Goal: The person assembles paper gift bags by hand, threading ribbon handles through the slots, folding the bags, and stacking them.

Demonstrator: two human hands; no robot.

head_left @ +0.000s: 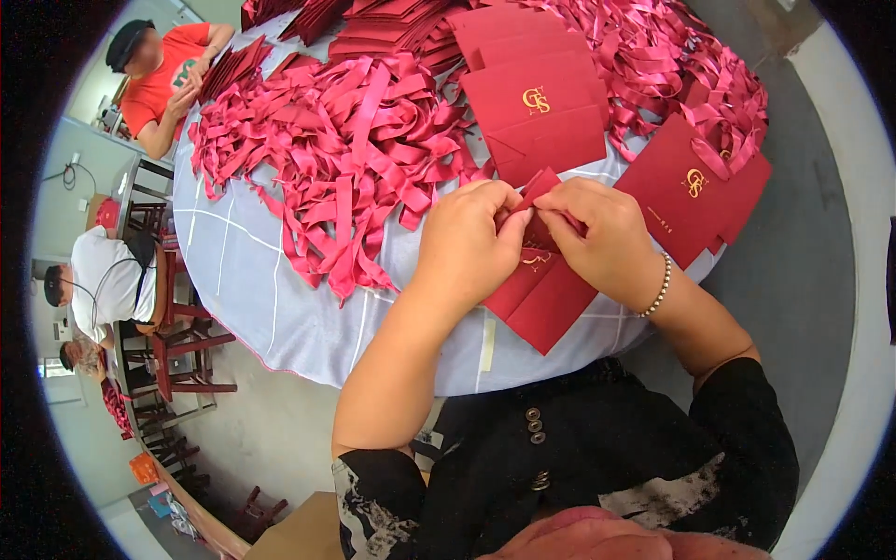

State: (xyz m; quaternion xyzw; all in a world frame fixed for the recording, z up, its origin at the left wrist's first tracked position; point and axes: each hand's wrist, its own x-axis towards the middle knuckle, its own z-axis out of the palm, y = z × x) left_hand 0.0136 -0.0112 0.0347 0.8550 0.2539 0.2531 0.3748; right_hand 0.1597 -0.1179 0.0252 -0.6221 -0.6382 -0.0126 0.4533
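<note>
Pinching: your left hand [469,235] and right hand [609,240] are both grasping one red folder [549,306].
Pink ribbons [341,173]: they are lying beyond your grip, leftward.

Viewpoint: the left of two fisheye cameras on your head, looking down past your black shirt [490,457] at the lower middle of the frame.
Facing: down and forward over the table [313,341], upright and unmirrored.
Nearness: your left hand [469,238] and right hand [605,241] show close, near the centre; the co-worker [171,70], upper left, is farther off.
Rim: stools [191,364] at left look tipped sideways.
</note>
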